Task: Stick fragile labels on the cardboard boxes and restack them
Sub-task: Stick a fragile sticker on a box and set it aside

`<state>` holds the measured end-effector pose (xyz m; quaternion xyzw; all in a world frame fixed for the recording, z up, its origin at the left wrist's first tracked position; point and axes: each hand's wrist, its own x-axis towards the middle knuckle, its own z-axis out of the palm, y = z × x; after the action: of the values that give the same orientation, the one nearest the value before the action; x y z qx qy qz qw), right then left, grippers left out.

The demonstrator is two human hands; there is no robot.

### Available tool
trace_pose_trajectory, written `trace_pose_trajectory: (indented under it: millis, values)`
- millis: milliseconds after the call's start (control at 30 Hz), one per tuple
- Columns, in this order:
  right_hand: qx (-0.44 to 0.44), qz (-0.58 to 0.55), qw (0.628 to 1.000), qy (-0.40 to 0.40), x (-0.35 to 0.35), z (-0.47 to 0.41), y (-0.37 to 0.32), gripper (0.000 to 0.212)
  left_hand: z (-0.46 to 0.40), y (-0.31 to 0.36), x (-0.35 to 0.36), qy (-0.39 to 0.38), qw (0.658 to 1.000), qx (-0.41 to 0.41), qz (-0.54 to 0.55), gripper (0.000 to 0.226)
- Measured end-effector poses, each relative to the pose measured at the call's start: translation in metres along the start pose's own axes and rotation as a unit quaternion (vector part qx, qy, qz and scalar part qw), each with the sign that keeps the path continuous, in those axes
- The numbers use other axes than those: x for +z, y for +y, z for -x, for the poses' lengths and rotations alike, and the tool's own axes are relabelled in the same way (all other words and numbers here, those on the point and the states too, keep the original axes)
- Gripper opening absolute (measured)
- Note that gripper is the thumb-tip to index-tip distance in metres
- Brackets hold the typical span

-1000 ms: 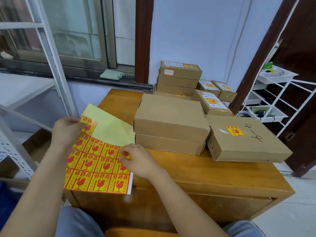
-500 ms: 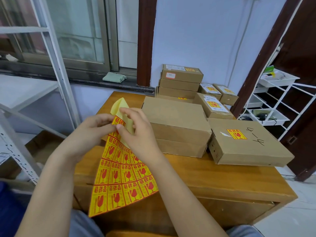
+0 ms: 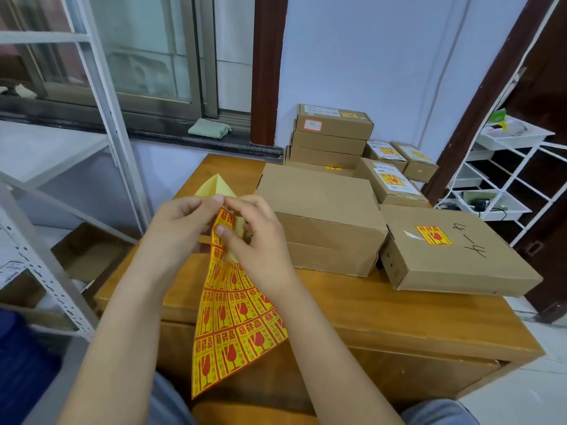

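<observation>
A yellow sheet of red fragile labels [image 3: 236,326] hangs upright in front of me over the table's near edge. My left hand [image 3: 181,228] pinches its top corner. My right hand [image 3: 257,240] grips the same corner, thumb on the topmost label. Just right of my hands stand two stacked plain cardboard boxes [image 3: 322,216] with no label on top. A flat box [image 3: 454,256] bearing a fragile label lies to their right. A stack of three boxes [image 3: 331,133] and smaller labelled boxes [image 3: 391,179] sit at the back.
The wooden table [image 3: 383,314] holds everything. A white metal shelf frame [image 3: 46,256] stands at the left with an open carton under it. A white wire rack [image 3: 503,179] stands at the right beside a dark door frame. A green cloth lies on the window sill.
The sheet was lifted off the table's left edge and turned to hang upright. My right hand moved up from the sheet's middle to its top corner, beside my left hand.
</observation>
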<state>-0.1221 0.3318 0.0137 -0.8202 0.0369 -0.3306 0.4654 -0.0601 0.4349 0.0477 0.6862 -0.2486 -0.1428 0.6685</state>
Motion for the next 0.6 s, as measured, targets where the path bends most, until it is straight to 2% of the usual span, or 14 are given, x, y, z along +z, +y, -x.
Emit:
trace_pose_trajectory:
  millis: [100,333,600]
  values:
    - [-0.002,-0.013,1.000,0.004,0.001,0.002,-0.001,0.039,-0.003,-0.002,-0.001,0.019,0.999,-0.024,0.016,0.027]
    - [-0.005,-0.030,0.999,0.015,-0.002,0.007,0.002,0.031,-0.005,-0.008,-0.006,-0.019,0.989,-0.099,0.105,0.018]
    - [-0.013,-0.031,0.999,0.009,-0.014,0.009,0.004,0.025,-0.001,-0.010,0.004,0.009,0.996,-0.062,0.069,0.018]
